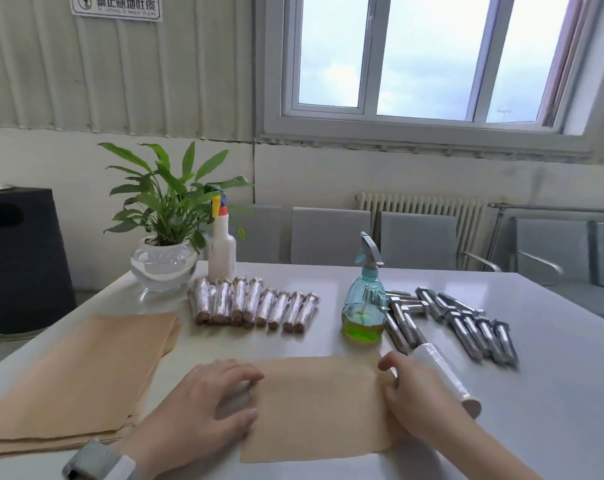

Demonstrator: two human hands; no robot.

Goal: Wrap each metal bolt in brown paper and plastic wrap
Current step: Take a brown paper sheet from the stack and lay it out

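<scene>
A single brown paper sheet [317, 407] lies flat on the white table [553, 393] in front of me. My left hand [203, 403] is at the sheet's left edge, fingers and thumb curled round a grey metal bolt [237, 394] that is mostly hidden under them. My right hand [414, 393] is at the sheet's right edge, its curled fingers pinching the paper. The plastic wrap roll [446, 379] lies just right of that hand. Several bare bolts [466, 323] lie at the right. A row of wrapped bolts [255, 303] sits mid-table.
A stack of brown paper sheets [78, 375] lies at the left. A blue spray bottle with green liquid [364, 303] stands behind the sheet. A white spray bottle [221, 247] and a potted plant [163, 233] stand at the back left. Grey chairs [414, 237] line the far side.
</scene>
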